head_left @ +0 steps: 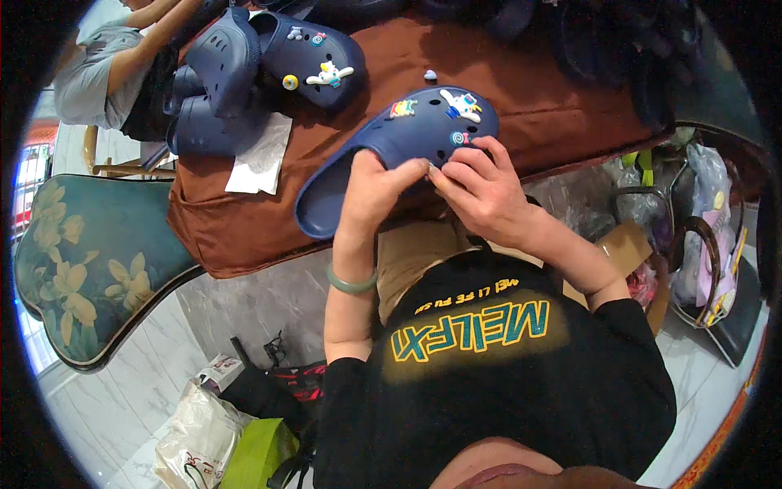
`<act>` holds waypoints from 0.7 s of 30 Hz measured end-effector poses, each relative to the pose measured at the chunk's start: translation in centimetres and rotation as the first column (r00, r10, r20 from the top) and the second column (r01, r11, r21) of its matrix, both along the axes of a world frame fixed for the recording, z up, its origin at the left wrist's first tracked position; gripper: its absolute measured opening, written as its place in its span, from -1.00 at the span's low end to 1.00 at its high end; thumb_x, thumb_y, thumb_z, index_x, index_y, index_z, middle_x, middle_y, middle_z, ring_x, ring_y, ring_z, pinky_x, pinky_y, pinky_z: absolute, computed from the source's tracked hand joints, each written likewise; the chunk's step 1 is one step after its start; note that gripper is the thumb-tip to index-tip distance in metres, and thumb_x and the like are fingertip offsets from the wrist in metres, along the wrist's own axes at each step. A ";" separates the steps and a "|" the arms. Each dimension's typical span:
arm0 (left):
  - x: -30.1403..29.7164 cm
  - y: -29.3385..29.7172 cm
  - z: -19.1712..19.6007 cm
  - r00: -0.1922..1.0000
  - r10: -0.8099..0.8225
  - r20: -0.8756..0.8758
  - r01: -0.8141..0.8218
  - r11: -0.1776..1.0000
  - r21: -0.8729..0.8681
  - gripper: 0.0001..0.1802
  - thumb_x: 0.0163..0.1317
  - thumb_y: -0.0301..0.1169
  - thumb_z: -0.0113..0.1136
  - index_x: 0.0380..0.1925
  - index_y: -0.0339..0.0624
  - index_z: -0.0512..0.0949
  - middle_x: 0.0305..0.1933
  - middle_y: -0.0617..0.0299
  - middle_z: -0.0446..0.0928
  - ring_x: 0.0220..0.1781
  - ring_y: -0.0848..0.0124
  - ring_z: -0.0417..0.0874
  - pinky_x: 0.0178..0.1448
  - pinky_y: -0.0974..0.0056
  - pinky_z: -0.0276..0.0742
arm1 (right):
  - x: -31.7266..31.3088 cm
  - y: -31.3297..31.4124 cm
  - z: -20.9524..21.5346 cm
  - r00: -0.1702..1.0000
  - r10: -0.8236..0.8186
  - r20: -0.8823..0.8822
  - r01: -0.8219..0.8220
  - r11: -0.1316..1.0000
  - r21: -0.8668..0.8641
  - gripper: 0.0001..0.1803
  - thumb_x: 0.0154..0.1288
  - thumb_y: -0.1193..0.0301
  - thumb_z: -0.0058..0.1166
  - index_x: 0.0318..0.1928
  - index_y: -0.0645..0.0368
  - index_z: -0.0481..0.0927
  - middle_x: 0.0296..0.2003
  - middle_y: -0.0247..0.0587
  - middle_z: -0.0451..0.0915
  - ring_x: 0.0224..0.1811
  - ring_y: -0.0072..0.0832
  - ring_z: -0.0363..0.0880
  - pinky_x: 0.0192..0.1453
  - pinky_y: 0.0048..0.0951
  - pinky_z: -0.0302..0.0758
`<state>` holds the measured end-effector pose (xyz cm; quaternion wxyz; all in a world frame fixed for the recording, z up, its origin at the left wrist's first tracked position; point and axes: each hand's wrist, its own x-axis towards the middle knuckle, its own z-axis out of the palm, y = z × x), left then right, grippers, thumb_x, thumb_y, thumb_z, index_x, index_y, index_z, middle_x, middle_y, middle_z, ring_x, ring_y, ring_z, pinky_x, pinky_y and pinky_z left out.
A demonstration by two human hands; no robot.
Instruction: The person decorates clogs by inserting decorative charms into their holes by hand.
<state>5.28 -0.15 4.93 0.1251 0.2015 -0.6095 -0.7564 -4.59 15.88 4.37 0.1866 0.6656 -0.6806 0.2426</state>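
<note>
A dark blue clog (375,134) lies on the brown cloth before me, its toe to the upper right. Colourful charms sit on its top: a white character charm (461,104), a swirl charm (461,138) and a multicoloured charm (402,108). My left hand (373,186) grips the clog by its near side, fingers tucked into the opening and hidden, thumb outside. Against that same side, my right hand (482,189) is closed in a pinch at the left thumb's tip. Something small and pale shows between the fingertips, too small to name.
A small pale charm (430,76) rests on the brown cloth (505,65) beyond the clog. At the upper left are a decorated clog (314,57), more stacked clogs (216,122) and white paper (262,155). Another person (114,73) sits there. Bags (199,436) stand on the floor.
</note>
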 end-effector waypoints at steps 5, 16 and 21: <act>2.1 3.6 -0.9 0.992 0.095 -0.079 -0.107 0.982 -0.153 -0.55 -0.02 -0.50 0.28 -0.06 -0.41 0.49 -0.09 0.14 0.57 -0.08 0.37 0.58 0.08 0.29 0.47 | -2.5 2.7 0.8 0.897 0.087 0.433 -0.019 0.987 -0.158 -0.83 0.02 0.51 0.26 -0.31 0.12 0.63 -0.37 -0.27 0.57 -0.30 -0.34 0.54 -0.11 -0.29 0.43; 2.9 5.1 -1.4 0.989 0.133 -0.059 -0.143 0.960 -0.239 -0.65 -0.01 -0.51 0.30 -0.17 -0.39 0.55 -0.23 0.14 0.62 -0.20 0.39 0.63 -0.06 0.31 0.52 | -16.6 -8.7 -6.0 0.876 0.085 0.474 -0.188 0.967 0.174 -0.78 0.23 0.45 0.12 -0.09 0.10 0.62 -0.16 -0.21 0.57 -0.13 -0.32 0.58 -0.07 -0.40 0.51; 2.7 4.5 -1.4 0.987 0.142 -0.070 -0.157 0.939 -0.306 -0.65 -0.02 -0.50 0.31 -0.18 -0.40 0.55 -0.24 0.18 0.62 -0.22 0.41 0.62 -0.08 0.31 0.52 | -16.2 -8.9 -7.8 0.868 0.081 0.490 -0.118 0.992 0.045 -0.81 0.17 0.41 0.15 -0.18 0.11 0.61 -0.19 -0.15 0.55 -0.14 -0.16 0.55 -0.08 -0.27 0.52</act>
